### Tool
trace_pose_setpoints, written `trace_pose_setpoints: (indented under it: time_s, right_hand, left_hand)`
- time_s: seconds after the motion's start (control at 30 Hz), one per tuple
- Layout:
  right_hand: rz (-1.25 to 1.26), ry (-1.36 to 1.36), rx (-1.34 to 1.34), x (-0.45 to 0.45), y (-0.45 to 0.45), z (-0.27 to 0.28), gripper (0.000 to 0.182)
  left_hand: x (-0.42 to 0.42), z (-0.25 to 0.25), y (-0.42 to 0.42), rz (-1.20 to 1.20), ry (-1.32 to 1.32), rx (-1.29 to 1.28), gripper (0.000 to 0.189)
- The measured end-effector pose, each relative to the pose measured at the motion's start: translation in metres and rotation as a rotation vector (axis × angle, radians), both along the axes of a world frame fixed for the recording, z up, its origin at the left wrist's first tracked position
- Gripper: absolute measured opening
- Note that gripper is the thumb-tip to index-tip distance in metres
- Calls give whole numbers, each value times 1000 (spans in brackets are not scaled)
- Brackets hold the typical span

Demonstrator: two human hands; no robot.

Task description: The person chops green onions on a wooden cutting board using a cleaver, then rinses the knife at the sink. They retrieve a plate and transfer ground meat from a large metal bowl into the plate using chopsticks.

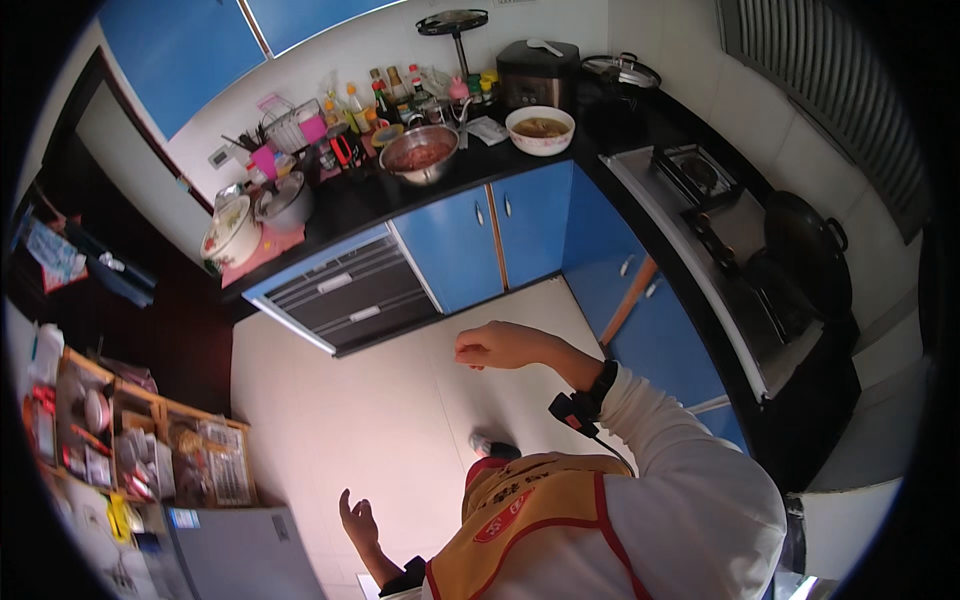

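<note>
My right hand [499, 346] is held over the tiled floor with its fingers curled in, and nothing shows in it. Lower left, my left hand [358, 525] hangs beside my yellow apron [525, 517], its fingers apart and holding nothing. Neither hand touches anything. Ahead on the black countertop [345, 206] stands a stainless steel bowl [421, 154] with reddish food, probably raw meat. To its right is a white bowl [541, 133] with brownish soup. A rice cooker [538, 75] with a white spoon on its lid sits behind that bowl.
Along the right runs a gas stove [701, 180] bearing a black wok [810, 255]. Bottles of seasoning [397, 86] crowd the back wall. A lidded pot [283, 201] and an enamel basin [231, 232] stand at the counter's left end. Lower left are a wooden shelf [157, 405] and a grey refrigerator [240, 551].
</note>
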State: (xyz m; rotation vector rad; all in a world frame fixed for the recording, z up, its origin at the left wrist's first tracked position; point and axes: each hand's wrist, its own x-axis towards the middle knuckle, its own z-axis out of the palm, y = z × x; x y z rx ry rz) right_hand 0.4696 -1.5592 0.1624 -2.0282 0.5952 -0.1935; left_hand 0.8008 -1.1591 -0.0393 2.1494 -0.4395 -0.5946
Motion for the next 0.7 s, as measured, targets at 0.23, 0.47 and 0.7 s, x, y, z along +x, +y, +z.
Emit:
trace_pose_setpoints:
  time_s: [0.23,0.47,0.7]
  right_hand:
    - [-196,-55,126,77,-149,16,23]
    - [-234,-411,296,174,-350,54,47]
    - [-274,-941,416,340,-544,193,49]
  left_hand:
    - [133,67,-254,-335,-185,-239,49]
    - [187,88,-432,-479,-189,-426,50]
    - [247,108,-527,-273,-101,-394,47]
